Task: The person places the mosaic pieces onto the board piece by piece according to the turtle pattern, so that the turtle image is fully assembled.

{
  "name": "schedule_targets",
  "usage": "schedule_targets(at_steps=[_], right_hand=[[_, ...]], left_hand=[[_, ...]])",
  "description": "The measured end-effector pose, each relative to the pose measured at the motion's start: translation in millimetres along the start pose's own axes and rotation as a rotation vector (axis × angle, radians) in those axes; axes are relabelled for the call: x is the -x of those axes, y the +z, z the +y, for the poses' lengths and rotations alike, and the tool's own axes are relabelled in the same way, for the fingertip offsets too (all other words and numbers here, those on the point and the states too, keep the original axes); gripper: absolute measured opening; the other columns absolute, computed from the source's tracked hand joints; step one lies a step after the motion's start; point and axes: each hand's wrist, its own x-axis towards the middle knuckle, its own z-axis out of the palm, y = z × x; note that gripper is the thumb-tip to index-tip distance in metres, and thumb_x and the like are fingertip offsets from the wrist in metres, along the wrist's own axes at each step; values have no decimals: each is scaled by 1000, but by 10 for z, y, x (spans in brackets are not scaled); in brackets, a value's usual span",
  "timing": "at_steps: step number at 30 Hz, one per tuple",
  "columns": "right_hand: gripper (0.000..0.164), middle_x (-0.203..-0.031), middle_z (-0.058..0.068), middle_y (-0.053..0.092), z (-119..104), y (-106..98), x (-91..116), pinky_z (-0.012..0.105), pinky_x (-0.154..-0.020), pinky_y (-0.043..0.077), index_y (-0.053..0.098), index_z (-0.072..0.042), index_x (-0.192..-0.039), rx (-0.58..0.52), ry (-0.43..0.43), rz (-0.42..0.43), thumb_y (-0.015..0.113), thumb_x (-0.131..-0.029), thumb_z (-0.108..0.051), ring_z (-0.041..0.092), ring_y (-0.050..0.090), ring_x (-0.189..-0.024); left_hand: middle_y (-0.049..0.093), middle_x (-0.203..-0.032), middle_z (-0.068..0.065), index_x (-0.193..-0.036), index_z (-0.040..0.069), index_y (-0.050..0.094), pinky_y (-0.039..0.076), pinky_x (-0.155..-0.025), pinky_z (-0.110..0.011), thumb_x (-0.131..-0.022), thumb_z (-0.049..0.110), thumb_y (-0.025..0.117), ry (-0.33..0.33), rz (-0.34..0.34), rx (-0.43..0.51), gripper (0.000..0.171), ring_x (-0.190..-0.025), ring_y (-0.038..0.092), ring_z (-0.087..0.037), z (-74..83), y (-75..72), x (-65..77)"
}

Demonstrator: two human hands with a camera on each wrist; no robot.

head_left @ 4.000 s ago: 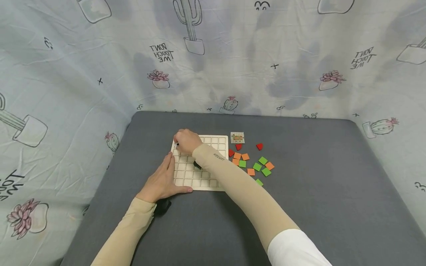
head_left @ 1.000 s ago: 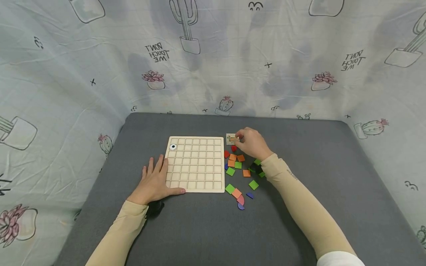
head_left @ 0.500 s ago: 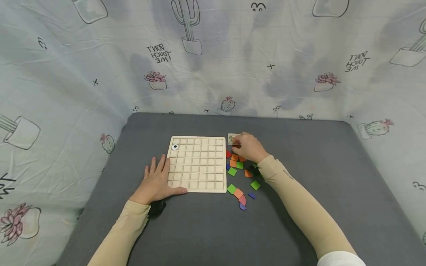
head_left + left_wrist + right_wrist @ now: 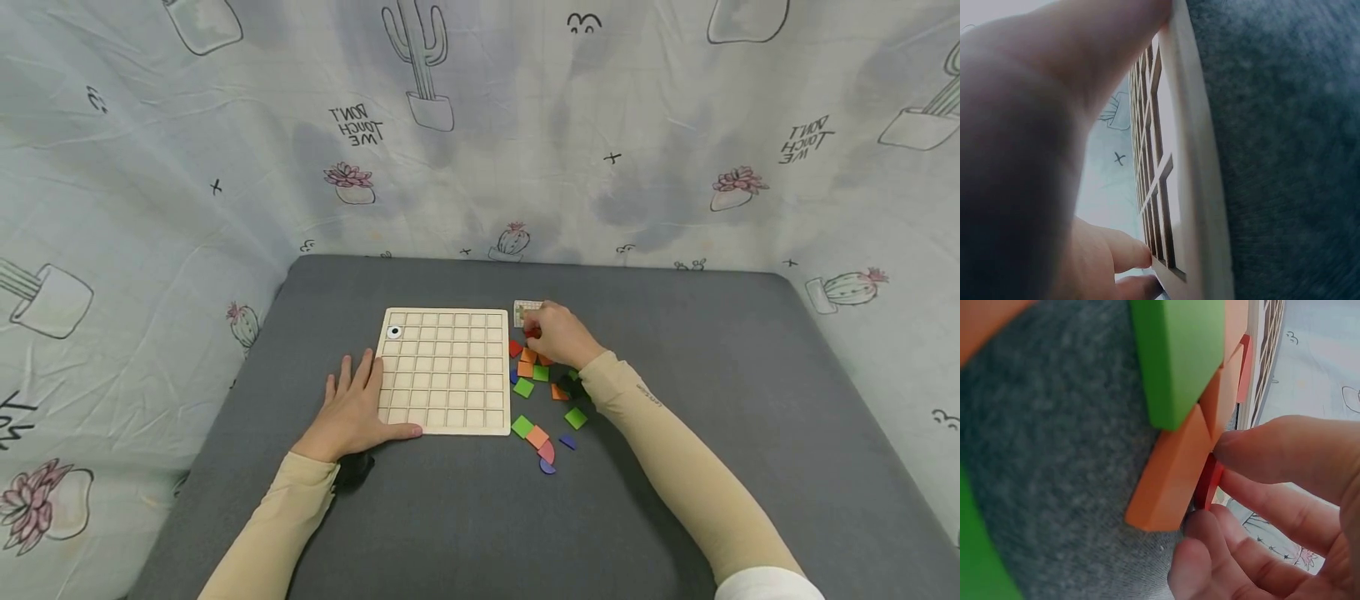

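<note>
Toward the desk's (image 4: 712,350) far edge our right hand (image 4: 561,335) pinches a red block (image 4: 1208,481)—seemingly pickup, needing a clean lift—our left hand (image 4: 347,416) spread, touching the board (image 4: 450,364).

Curtained-off nook, wider room unclear, grey tabletop (image 4: 465,525), pale cactus-print fabric (image 4: 495,142) on three sides

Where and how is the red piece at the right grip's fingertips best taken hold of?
Probably by two opposite edges, coming down from above: the red piece looks thin, and the right grip has thumb and fingers on opposite sides of it. An orange tile sits close along its wrist-side edge, so that side looks the poorest approach.
</note>
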Motion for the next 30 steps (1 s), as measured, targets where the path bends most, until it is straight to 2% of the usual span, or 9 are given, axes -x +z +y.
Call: schedule_targets(at_steps=[10,16,24,30], right_hand=[[13,-110,16,65,17,-4,10,37,-77,52,77,-5,-105,-45,-7,-26,72,-92,-2,26,58,-87],[11,-108,16,64,18,-2,13,35,-74,51,75,-5,-102,-37,-9,-34,72,-92,-2,25,57,-84],[8,-103,14,64,11,-13,20,36,-74,50,74,-6,-96,-52,-58,-16,70,-91,0,24,56,-83],[7,-98,10,61,-155,-18,-44,38,-77,54,75,-6,-99,-75,-130,23,70,-94,-4,25,59,-86]], left_hand=[[6,-172,-29,-165,-5,14,6,-118,-80,-72,79,77,-2,3,-2,140,-156,-1,-59,9,-4,6],[5,-172,-30,-165,-4,13,7,-118,-79,-74,80,76,2,-4,-8,139,-156,-2,-58,8,-3,14],[6,-172,-29,-164,-6,14,6,-119,-78,-72,81,76,-2,10,-11,140,-156,0,-59,38,28,28],[5,-172,-29,-165,-4,13,6,-119,-78,-73,81,76,-15,1,-11,141,-156,-2,-58,53,49,67]])
